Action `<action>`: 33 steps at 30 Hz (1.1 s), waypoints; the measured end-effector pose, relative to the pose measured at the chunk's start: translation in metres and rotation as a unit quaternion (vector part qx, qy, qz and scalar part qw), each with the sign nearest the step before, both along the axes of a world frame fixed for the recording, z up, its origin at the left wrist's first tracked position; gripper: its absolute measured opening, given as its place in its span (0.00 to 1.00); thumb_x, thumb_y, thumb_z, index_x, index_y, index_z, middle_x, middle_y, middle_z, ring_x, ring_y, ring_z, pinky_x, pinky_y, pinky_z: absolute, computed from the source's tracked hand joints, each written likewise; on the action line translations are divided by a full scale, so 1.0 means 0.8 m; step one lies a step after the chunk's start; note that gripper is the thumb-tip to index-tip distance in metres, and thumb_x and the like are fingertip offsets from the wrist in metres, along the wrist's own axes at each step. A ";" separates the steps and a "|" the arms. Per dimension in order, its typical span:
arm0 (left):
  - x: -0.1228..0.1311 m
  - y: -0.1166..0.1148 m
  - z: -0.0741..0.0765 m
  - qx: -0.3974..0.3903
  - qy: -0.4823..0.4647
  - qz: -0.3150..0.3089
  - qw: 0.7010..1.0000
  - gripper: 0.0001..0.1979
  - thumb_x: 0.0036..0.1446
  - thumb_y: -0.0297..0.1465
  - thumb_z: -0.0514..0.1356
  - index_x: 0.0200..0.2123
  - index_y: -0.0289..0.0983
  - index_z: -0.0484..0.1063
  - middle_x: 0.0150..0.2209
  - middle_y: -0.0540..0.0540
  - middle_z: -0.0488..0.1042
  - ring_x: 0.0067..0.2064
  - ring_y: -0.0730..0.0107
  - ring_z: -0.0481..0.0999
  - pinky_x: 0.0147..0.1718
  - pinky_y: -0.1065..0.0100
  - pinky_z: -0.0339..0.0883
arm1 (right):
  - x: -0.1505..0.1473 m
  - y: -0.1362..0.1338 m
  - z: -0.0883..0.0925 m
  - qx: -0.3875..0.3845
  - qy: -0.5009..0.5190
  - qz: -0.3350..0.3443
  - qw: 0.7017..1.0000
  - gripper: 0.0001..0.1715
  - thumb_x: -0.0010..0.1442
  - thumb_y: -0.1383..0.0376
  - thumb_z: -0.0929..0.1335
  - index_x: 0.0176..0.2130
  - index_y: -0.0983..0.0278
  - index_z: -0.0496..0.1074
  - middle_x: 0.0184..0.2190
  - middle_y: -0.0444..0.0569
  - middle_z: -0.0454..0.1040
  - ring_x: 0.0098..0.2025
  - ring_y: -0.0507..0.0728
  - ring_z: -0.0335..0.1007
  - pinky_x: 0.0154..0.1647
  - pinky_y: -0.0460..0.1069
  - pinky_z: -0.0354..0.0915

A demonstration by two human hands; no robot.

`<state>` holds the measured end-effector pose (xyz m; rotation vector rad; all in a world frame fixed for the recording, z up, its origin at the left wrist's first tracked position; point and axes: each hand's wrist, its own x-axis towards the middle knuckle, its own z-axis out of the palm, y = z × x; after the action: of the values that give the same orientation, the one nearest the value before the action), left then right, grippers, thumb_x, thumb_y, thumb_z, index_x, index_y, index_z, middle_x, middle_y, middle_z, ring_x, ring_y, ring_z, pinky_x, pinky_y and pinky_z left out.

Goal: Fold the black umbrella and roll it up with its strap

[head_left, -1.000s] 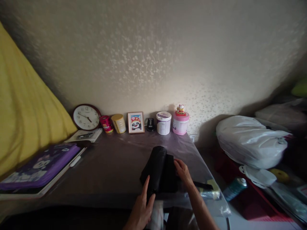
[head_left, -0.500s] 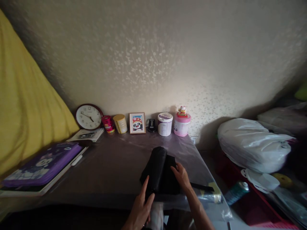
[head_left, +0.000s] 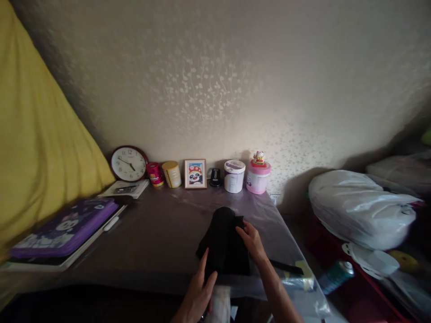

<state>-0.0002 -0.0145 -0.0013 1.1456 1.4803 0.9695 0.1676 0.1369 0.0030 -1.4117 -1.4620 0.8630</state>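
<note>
A black folding umbrella (head_left: 218, 244), its fabric loosely gathered, lies along the near part of the table with its rounded end away from me. My left hand (head_left: 198, 287) closes round its near end, thumb and forefinger on either side; the part inside the palm is hidden. On the other side, my right hand (head_left: 251, 240) pinches a raised edge of the black fabric between thumb and fingers. A flat black strip (head_left: 286, 268) rests on the table just right of my right forearm.
Along the wall stand a clock (head_left: 129, 163), tins, a framed panda picture (head_left: 195, 174) and two tubs, one topped by a figurine (head_left: 258, 158). A purple case (head_left: 67, 229) lies left. Beyond the table's right edge are a white bag (head_left: 360, 208) and a spray can (head_left: 338, 276).
My right hand has moved slightly up and left, drawing the fabric edge closer to the umbrella's middle. The left hand keeps its hold. The whole view has shifted a little.
</note>
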 end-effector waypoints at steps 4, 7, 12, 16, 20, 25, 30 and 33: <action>-0.006 0.005 -0.012 0.071 0.054 -0.006 0.996 0.33 0.58 0.39 0.49 0.64 0.37 0.42 0.64 0.42 0.51 0.62 0.60 0.56 0.59 0.60 0.51 | -0.024 0.008 0.002 -0.001 -0.032 0.003 0.999 0.28 0.47 0.56 0.67 0.45 0.69 0.72 0.38 0.57 0.77 0.42 0.63 0.73 0.41 0.53 0.66; -0.007 0.007 -0.017 0.060 0.059 -0.020 0.996 0.33 0.59 0.37 0.48 0.64 0.35 0.39 0.65 0.42 0.48 0.65 0.65 0.46 0.62 0.61 0.41 | -0.039 0.011 0.004 0.003 -0.047 0.008 0.999 0.26 0.48 0.58 0.67 0.45 0.69 0.71 0.38 0.57 0.76 0.41 0.62 0.73 0.40 0.52 0.67; -0.007 0.007 -0.019 0.058 0.060 -0.023 0.996 0.32 0.60 0.35 0.47 0.64 0.34 0.39 0.65 0.41 0.47 0.65 0.65 0.46 0.63 0.60 0.41 | -0.051 0.014 0.009 0.006 -0.068 0.028 0.997 0.21 0.48 0.62 0.69 0.43 0.66 0.73 0.30 0.51 0.76 0.35 0.60 0.73 0.33 0.49 0.66; -0.008 0.007 -0.021 0.064 0.052 -0.024 0.996 0.33 0.59 0.36 0.48 0.64 0.33 0.39 0.65 0.41 0.48 0.65 0.65 0.47 0.62 0.60 0.42 | -0.054 0.014 0.012 0.005 -0.073 0.064 0.995 0.21 0.48 0.62 0.68 0.43 0.67 0.72 0.23 0.46 0.73 0.27 0.56 0.70 0.27 0.47 0.63; -0.008 0.006 -0.016 0.063 0.040 -0.016 0.997 0.33 0.58 0.37 0.49 0.64 0.34 0.41 0.65 0.42 0.48 0.65 0.65 0.47 0.62 0.61 0.42 | -0.054 0.009 0.009 0.001 -0.007 0.124 0.992 0.21 0.53 0.59 0.64 0.45 0.67 0.69 0.21 0.43 0.71 0.23 0.53 0.68 0.24 0.47 0.63; -0.009 0.006 -0.009 0.061 0.017 -0.012 0.998 0.33 0.58 0.36 0.50 0.64 0.35 0.41 0.63 0.42 0.53 0.64 0.65 0.50 0.62 0.61 0.43 | -0.051 -0.004 0.008 0.006 0.059 0.203 0.977 0.20 0.54 0.61 0.61 0.46 0.65 0.66 0.24 0.43 0.72 0.25 0.52 0.69 0.29 0.47 0.65; -0.009 0.005 -0.002 0.050 0.017 -0.010 0.999 0.33 0.57 0.36 0.50 0.64 0.35 0.42 0.64 0.42 0.52 0.64 0.64 0.49 0.62 0.61 0.43 | -0.047 -0.018 0.006 0.037 0.057 0.208 0.976 0.17 0.52 0.64 0.64 0.43 0.63 0.69 0.28 0.43 0.73 0.29 0.52 0.69 0.34 0.47 0.65; -0.009 0.004 0.001 0.054 0.022 -0.009 0.998 0.33 0.57 0.36 0.50 0.64 0.34 0.42 0.64 0.42 0.50 0.65 0.64 0.49 0.62 0.60 0.44 | -0.047 -0.026 0.004 0.044 0.069 0.201 0.976 0.16 0.53 0.65 0.63 0.43 0.62 0.70 0.32 0.45 0.74 0.34 0.52 0.70 0.38 0.48 0.66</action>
<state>-0.0073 -0.0110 -0.0005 1.2636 1.4655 1.0277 0.1296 0.1164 0.0062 -0.9812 -1.6834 1.1060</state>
